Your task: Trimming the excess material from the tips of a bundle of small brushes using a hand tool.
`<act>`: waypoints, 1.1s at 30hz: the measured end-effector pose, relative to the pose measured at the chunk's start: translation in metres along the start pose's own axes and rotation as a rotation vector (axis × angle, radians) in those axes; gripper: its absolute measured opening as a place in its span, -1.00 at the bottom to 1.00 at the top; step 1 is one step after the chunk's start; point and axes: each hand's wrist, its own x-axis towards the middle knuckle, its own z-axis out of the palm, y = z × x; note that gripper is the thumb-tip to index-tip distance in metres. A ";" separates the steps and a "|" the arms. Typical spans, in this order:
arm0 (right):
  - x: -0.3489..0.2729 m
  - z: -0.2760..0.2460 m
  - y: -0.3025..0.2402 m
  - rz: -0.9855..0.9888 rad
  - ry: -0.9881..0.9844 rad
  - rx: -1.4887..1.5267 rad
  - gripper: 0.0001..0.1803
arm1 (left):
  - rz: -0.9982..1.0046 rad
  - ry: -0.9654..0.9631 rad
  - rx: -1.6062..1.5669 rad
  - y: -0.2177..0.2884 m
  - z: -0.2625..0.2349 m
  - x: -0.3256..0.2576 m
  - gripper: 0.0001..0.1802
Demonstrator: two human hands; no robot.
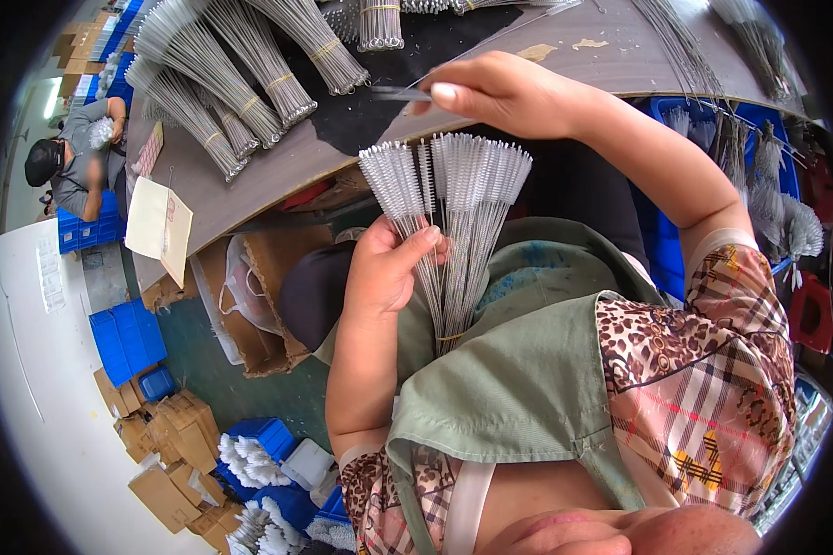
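My left hand (389,264) grips a fanned bunch of thin wire bottle brushes (453,194) with white bristle tips, held upright over my lap against a green apron. My right hand (504,92) is raised above the bunch at the edge of the grey worktable (611,55), pinching a single thin brush (400,92) between thumb and fingers. The brush's wire stem runs off to the upper right across the table.
Several banded bundles of brushes (250,74) lie on the worktable. Blue crates (125,338) and cardboard boxes (171,462) stand on the floor at left, some filled with white brushes. Another person (79,162) sits at far left. More brushes hang at right (768,194).
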 end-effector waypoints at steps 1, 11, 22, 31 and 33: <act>0.006 0.005 0.005 -0.022 0.078 0.140 -0.58 | -0.015 0.037 0.020 0.000 0.001 0.000 -0.86; 0.046 0.052 0.016 0.193 -0.237 0.723 -0.45 | 0.036 0.107 0.087 -0.004 -0.001 -0.004 -0.83; 0.032 0.044 0.011 0.342 -0.224 0.811 -0.77 | 0.071 0.148 0.014 -0.007 -0.012 -0.007 -0.83; 0.025 0.042 0.010 0.292 -0.293 0.791 -0.83 | 0.044 0.099 0.018 -0.004 -0.010 -0.008 -0.86; 0.024 0.043 0.010 0.300 -0.274 0.795 -0.82 | 0.051 0.110 0.012 -0.005 -0.009 -0.007 -0.87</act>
